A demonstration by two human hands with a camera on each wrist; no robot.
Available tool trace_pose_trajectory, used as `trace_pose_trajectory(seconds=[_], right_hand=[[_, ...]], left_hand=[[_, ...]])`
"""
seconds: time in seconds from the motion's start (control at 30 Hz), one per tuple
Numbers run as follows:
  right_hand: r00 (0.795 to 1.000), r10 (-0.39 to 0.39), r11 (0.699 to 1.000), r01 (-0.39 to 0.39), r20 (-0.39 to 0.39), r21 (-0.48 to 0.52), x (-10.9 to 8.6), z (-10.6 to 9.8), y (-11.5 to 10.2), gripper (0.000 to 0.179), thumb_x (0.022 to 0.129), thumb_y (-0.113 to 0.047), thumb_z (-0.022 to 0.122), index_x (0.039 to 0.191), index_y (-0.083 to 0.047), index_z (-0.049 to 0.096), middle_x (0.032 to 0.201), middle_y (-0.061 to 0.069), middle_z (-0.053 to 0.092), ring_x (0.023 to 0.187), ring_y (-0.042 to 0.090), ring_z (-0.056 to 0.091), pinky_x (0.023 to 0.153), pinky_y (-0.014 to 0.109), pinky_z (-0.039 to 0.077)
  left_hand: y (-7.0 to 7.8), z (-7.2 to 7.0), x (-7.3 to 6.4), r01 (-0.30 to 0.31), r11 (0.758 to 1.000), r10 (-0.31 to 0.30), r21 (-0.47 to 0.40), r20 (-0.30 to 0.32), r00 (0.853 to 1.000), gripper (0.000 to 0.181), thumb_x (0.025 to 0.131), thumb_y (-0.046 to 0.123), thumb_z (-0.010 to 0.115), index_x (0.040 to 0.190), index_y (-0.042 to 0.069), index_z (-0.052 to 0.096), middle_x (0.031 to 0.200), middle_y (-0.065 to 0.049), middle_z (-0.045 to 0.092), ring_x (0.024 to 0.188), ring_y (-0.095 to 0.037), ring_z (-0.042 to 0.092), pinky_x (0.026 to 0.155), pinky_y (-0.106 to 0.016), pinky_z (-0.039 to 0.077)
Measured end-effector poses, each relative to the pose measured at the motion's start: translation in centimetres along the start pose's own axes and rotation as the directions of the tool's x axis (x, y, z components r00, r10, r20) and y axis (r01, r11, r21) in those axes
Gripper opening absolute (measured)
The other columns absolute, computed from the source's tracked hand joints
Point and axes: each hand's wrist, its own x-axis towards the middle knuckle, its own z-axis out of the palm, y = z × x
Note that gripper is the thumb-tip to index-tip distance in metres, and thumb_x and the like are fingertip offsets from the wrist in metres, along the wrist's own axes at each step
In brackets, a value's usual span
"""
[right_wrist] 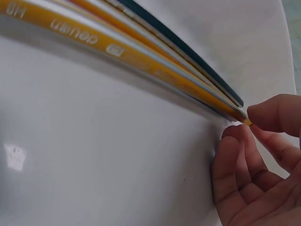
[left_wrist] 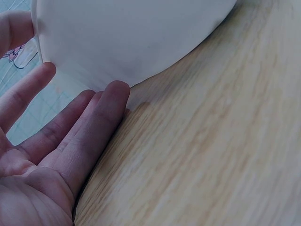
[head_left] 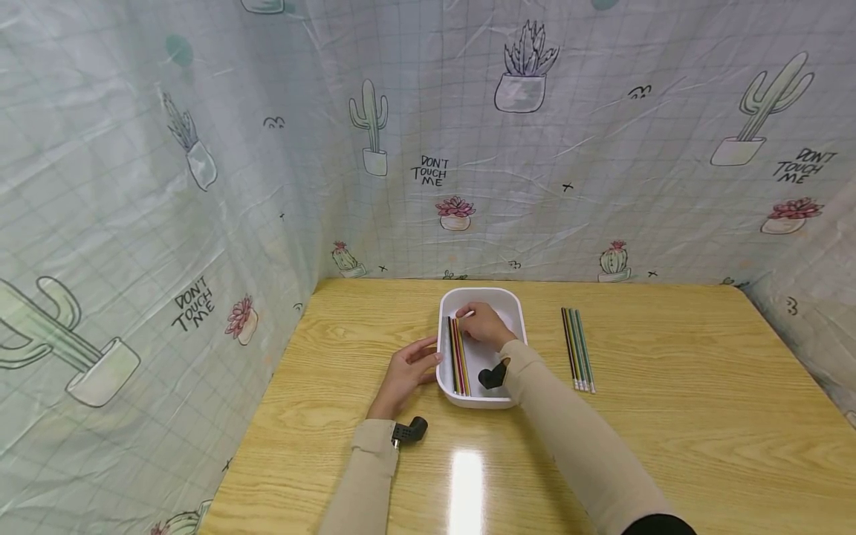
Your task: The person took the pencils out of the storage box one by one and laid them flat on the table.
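Observation:
A white plastic tray [head_left: 481, 403] with rounded corners stands on the wooden table. Along its left side lie several pencils [head_left: 458, 357], dark, red and yellow. Inside the tray, my right hand [head_left: 484, 325] is at their far ends. The right wrist view shows its thumb and finger pinching the tip of a yellow pencil [right_wrist: 136, 55] with printed lettering, beside a dark green pencil [right_wrist: 183, 49]. My left hand [head_left: 406, 375] touches the tray's left outer wall, its fingers fairly straight; in the left wrist view the fingertips [left_wrist: 116, 92] rest against the white wall [left_wrist: 127, 42].
Right of the tray, several more pencils [head_left: 578, 349], dark, yellow and green, lie side by side on the table [head_left: 702, 386], eraser ends toward me. A cactus-printed cloth [head_left: 428, 134] hangs behind the table and along its left side.

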Motion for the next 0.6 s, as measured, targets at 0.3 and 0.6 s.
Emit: trace_pose_trajectory(seconds=[0.3, 0.6], right_hand=[[1.000, -0.026, 0.997, 0.025, 0.011, 0.079, -0.02, -0.13, -0.19, 0.034, 0.087, -0.002, 0.062, 0.121, -0.001, 0.063, 0.090, 0.008, 0.064, 0.073, 0.015, 0.059, 0.060, 0.021, 0.053], [0.999, 0.019, 0.985, -0.027, 0.049, 0.171, -0.65, -0.85, -0.82, 0.035, 0.093, -0.001, 0.063, 0.127, -0.003, 0.058, 0.107, 0.013, 0.063, 0.087, 0.019, 0.066, 0.077, 0.034, 0.066]], left_hand=[[-0.03, -0.02, -0.02, 0.007, 1.000, -0.007, -0.004, 0.005, 1.000, 0.048, 0.096, 0.015, 0.072, 0.142, 0.010, 0.060, 0.139, -0.023, 0.061, 0.113, -0.027, 0.068, 0.092, -0.041, 0.064], [-0.04, 0.05, -0.12, -0.010, 1.000, 0.010, 0.004, 0.003, 1.000, 0.047, 0.098, 0.017, 0.071, 0.143, 0.008, 0.060, 0.137, -0.023, 0.061, 0.112, -0.024, 0.068, 0.091, -0.039, 0.065]])
